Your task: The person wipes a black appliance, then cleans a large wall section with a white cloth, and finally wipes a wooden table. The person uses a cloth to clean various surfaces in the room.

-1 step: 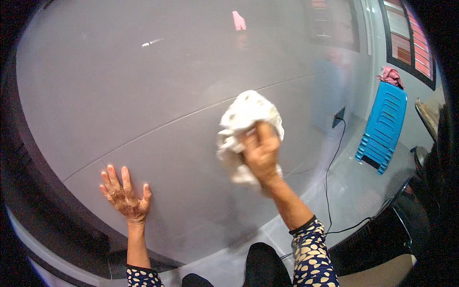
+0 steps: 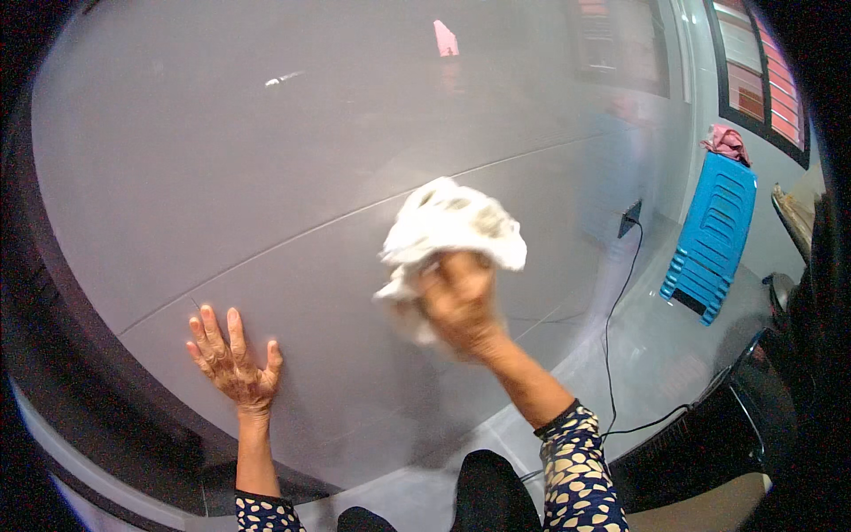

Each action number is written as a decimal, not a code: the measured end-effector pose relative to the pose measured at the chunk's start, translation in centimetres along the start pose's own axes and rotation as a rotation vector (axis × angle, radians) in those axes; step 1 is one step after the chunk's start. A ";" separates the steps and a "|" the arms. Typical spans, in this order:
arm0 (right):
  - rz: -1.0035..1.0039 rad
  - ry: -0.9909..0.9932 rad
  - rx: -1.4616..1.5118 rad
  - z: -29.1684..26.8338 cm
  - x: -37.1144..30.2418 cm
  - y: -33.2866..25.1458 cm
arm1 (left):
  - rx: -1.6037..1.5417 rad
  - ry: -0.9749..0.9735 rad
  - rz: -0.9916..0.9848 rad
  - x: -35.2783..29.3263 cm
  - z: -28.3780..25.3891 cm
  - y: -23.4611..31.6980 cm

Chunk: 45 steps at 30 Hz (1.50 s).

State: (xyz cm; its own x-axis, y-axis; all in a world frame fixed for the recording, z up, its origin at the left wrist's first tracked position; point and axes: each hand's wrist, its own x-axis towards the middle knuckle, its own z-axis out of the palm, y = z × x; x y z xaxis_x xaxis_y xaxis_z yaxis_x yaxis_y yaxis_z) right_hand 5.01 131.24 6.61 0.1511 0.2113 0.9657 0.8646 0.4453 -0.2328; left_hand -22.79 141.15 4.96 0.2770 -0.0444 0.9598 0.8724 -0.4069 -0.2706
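- White cloth (image 2: 456, 222): bunched, dark spots on it, against the grey tiled wall (image 2: 195, 151), around mid-span. Top of it overlaps the long seam (image 2: 275, 246).
- Right hand (image 2: 461, 301): clamped on the cloth's lower part, fingers bent into the folds. Motion blur; can't tell each finger.
- Left hand (image 2: 234, 363): flat against the wall near its lower left edge, fingers spread, thumb out to the side, fingertips just below the seam. Holds nothing.
- Dark band (image 2: 89, 355) borders the wall's left and lower left edge, just beside the left hand.
- Wall outlet (image 2: 630, 218): near the wall's right edge, apart from the cloth. Black cable (image 2: 609, 319) plugged in, drops to the floor (image 2: 665, 355), passes close by the right sleeve (image 2: 581, 461). Nearest obstruction to that arm.
- Blue plastic stool (image 2: 714, 226): right of the wall's right edge, well apart from both hands. Pink cloth (image 2: 727, 144) heaped at its upper end.
- Window (image 2: 745, 75): dark frame, above the stool.
- Black glossy object (image 2: 767, 390): lower right, beyond the cable; can't tell what it is.
- Wearer's dark-clad knees (image 2: 496, 492): below the wall's lower edge, between the forearms.
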 end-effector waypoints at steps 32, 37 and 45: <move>-0.127 -0.102 -0.260 1.2 -1.1 1.1 | 0.063 0.009 0.012 1.6 -2.7 0.5; -0.298 -0.323 -0.515 -0.3 3.4 -0.2 | 0.022 0.009 0.005 1.4 -2.2 0.9; -0.213 -0.090 -0.645 -1.5 3.9 10.8 | 0.032 0.035 0.031 0.9 -2.3 -0.7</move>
State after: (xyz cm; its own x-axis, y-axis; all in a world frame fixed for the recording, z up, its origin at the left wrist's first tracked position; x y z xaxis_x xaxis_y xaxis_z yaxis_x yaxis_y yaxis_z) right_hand 15.65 135.52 8.08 -0.0700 0.2606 0.9629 0.9878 -0.1162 0.1032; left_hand -24.12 139.27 6.15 0.2904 -0.0885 0.9528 0.8762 -0.3756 -0.3019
